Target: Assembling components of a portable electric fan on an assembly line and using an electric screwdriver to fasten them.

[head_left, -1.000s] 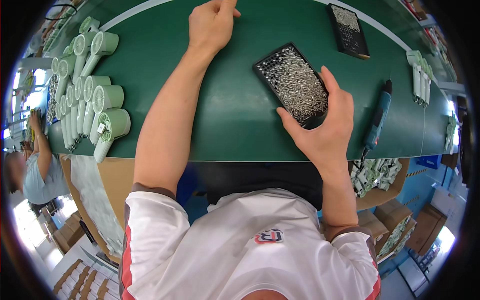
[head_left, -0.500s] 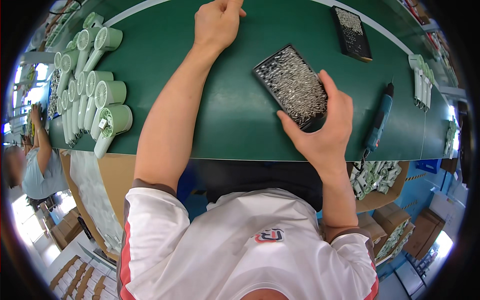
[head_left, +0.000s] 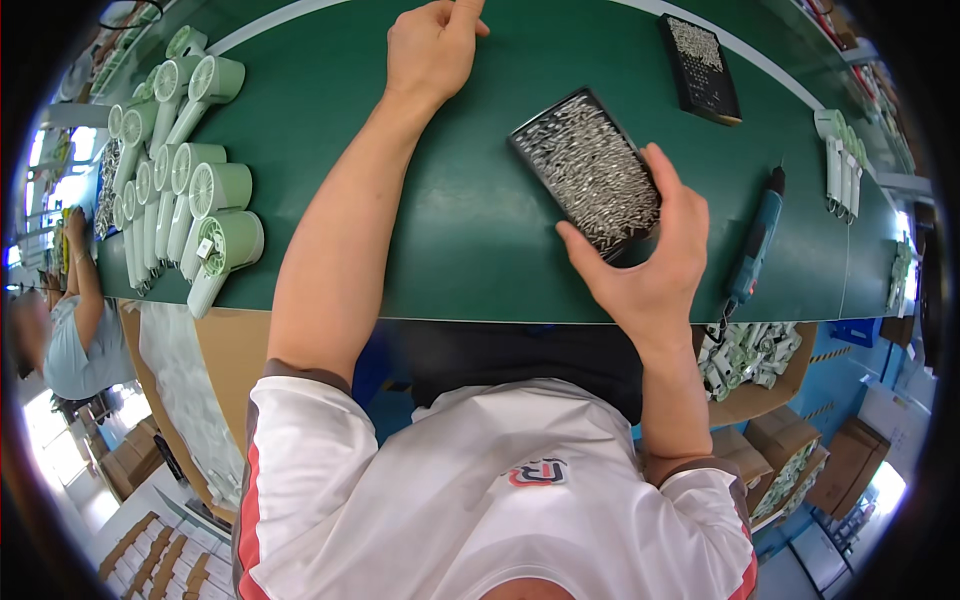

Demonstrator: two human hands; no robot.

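Note:
My right hand (head_left: pixel 668 255) grips the near end of a black tray (head_left: pixel 634 250), thumb on one side and fingers on the other. Small silvery screws (head_left: pixel 585 170) fill the tray in a dense, jumbled layer. It is slanted over the green table (head_left: pixel 450 250). Farther off, at the upper edge, my left hand (head_left: pixel 432 55) is closed with its back showing and the fingers curled under. Whatever it may hold is hidden. A second black tray (head_left: pixel 712 95), partly covered with screws, lies at the far right.
A teal electric screwdriver (head_left: pixel 760 240) lies right of my hand. Pale green handheld fans (head_left: pixel 215 190) stand grouped at the left, with several fan handles (head_left: pixel 845 165) at the far right. Below the table edge is a carton of green parts (head_left: pixel 755 360). Another person (head_left: pixel 80 330) works at far left.
The held tray has shifted slightly right, and screws now cover more of its far left corner, where rows of holes showed before. My left hand has barely moved.

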